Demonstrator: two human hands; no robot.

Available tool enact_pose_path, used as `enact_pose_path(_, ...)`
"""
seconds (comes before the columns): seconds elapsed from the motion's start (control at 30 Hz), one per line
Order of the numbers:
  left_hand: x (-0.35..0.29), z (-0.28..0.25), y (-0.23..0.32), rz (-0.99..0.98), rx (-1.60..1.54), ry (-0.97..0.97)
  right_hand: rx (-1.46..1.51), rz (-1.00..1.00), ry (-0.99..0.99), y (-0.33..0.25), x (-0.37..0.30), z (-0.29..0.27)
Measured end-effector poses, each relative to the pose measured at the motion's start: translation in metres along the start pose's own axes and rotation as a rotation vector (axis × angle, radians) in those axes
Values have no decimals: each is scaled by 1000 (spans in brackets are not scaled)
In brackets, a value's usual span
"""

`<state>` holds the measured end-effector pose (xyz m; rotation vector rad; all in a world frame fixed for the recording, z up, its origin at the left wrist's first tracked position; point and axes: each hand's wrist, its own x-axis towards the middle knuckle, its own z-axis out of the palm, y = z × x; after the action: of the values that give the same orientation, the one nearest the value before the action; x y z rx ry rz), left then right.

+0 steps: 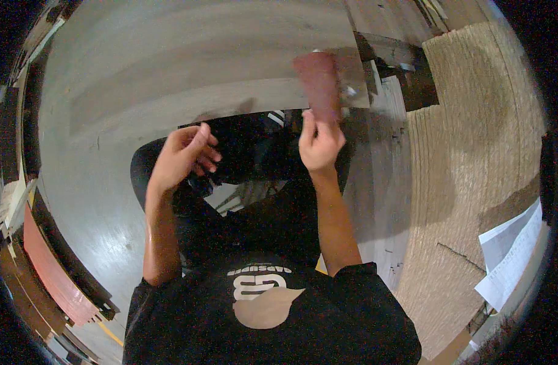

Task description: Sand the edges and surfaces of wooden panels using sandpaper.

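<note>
My right hand [320, 145] is closed on the lower end of a flat reddish-brown piece [320, 79]. This piece stands up from the fingers, wider at its far end, and is smeared by motion; its material I cannot make out. Beyond my hands lies a broad grey-brown sheet [218, 67], and the raised piece overlaps its right part in the view. My left hand [184, 153] hovers over my dark-clad lap, short of the sheet's near edge. Its fingers are loosely curled and apart, with nothing visible in them.
On the right, layered tan boards with a ribbed surface [467, 152] reach close to my right arm. White papers [513, 255] lie at their outer side. Far left, a pinkish-red board [53, 267] leans among brown sheets. The grey floor [102, 225] shows left of me.
</note>
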<state>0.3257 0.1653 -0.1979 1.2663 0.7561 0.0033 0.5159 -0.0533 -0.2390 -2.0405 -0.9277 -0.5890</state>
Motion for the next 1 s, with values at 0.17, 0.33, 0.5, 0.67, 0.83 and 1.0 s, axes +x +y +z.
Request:
enact_pose_path(0.17, 48, 4, 92, 593, 545, 260, 34, 348, -338, 18, -10, 2)
enact_pose_path(0.33, 172, 17, 150, 422, 1178, 430, -153, 220, -335, 16, 3, 20)
enact_pose_path(0.5, 190, 19, 120, 704, 1572, 1013, -12, 110, -181, 4, -16, 23)
enact_pose_path(0.67, 151, 25, 140, 102, 1394, 534, 84, 350, -364, -5, -109, -40)
enact_pose_path(0.83, 149, 16, 138, 127, 1409, 583, 266, 537, -284, -46, -115, -87)
enact_pose_path(1.0, 151, 24, 137, 132, 1412, 565, 276, 474, -136, -26, -27, -47)
